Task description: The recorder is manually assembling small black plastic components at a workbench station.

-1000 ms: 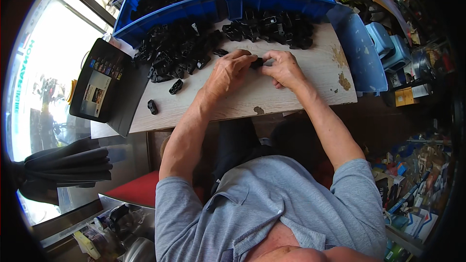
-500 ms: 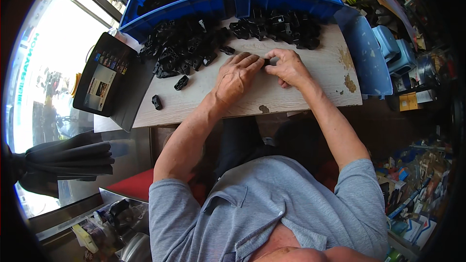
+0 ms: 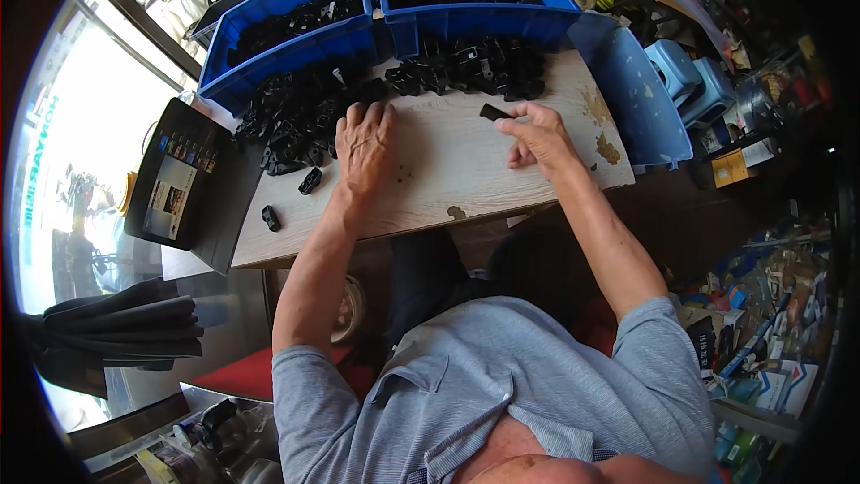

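Desk (image 3: 439, 166): pale wood-grain top. At its far edge, two blue bins, left bin (image 3: 296, 52) and right bin (image 3: 484, 22), both holding many black parts. Larger heap (image 3: 296, 116) sits before the left bin, toward the left edge; smaller heap (image 3: 479, 67) before the right bin. Left hand (image 3: 363, 151): palm down beside the larger heap, fingers extended, slightly parted; cannot tell whether fingertips touch a part. Right hand (image 3: 545, 139): toward right edge, thumb and forefinger pinching a black piece (image 3: 494, 113) above the desk. Nearer the left edge, two loose parts, one (image 3: 310, 181) beyond the other (image 3: 271, 219). Judged progress: one piece in hand, plenty remaining; cannot tell which heap is finished.
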Available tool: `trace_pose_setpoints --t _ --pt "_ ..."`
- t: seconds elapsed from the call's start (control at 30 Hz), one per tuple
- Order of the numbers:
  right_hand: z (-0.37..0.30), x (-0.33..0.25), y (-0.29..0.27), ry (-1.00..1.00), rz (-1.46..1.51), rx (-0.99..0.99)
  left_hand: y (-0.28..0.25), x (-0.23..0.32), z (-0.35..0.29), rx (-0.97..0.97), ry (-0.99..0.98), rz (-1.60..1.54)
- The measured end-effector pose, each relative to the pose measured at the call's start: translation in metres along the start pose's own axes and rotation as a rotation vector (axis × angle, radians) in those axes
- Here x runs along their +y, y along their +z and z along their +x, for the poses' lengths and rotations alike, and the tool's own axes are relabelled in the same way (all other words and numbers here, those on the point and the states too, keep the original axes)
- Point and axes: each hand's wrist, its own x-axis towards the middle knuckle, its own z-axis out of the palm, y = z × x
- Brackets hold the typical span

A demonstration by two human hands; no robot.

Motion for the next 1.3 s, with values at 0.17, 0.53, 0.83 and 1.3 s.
trace_pose_setpoints --t 0.17,0.53,0.83,1.3 --pt "0.013 0.0 -0.091 -0.092 0.242 0.511 -0.003 0.016 0.005 -0.057 0.013 -0.128" --pt "0.033 -0.004 -0.082 0.002 -0.015 0.419 -0.002 0.034 0.007 -0.049 0.006 -0.234" --pt "0.041 -0.013 -0.055 -0.024 -0.317 0.362 0.002 0.035 0.008 -0.01 -0.064 -0.307" --pt "0.043 0.005 -0.047 -0.059 -0.239 0.235 0.004 0.022 0.003 0.012 -0.113 -0.36"
